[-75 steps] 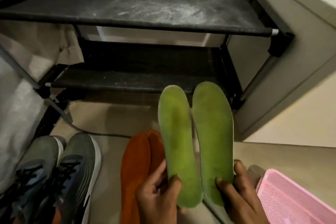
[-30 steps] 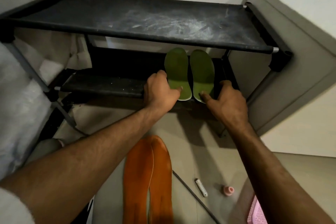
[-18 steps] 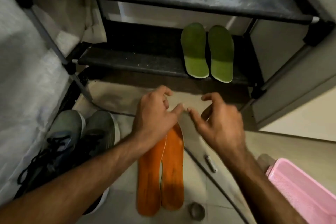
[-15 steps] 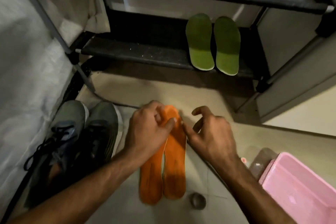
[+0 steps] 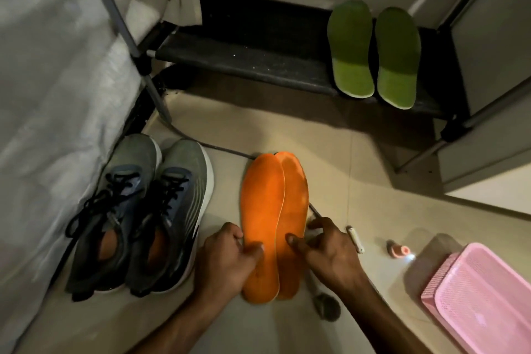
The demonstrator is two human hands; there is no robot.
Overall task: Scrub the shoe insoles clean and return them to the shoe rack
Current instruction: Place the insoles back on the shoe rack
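Two orange insoles lie side by side on the floor, the left orange insole [image 5: 262,210] slightly overlapping the right orange insole [image 5: 296,204]. My left hand [image 5: 227,261] grips the left one's outer edge, thumb on top. The thumb of my right hand [image 5: 327,253] presses on the right one and its fingers curl at that insole's outer edge. Two green insoles [image 5: 373,52] lie together on the right end of the black lower shelf [image 5: 244,57] of the shoe rack.
A pair of grey sneakers [image 5: 143,215] stands on the floor at the left. A pink basket [image 5: 482,302] sits at the lower right, with a small pink cap [image 5: 398,250] and a white stick [image 5: 355,243] near it. A dark cable [image 5: 207,145] crosses the floor.
Both hands let go of the green insoles on the lower shelf, drew back to the floor and took hold of the orange insoles. The view tilted down.
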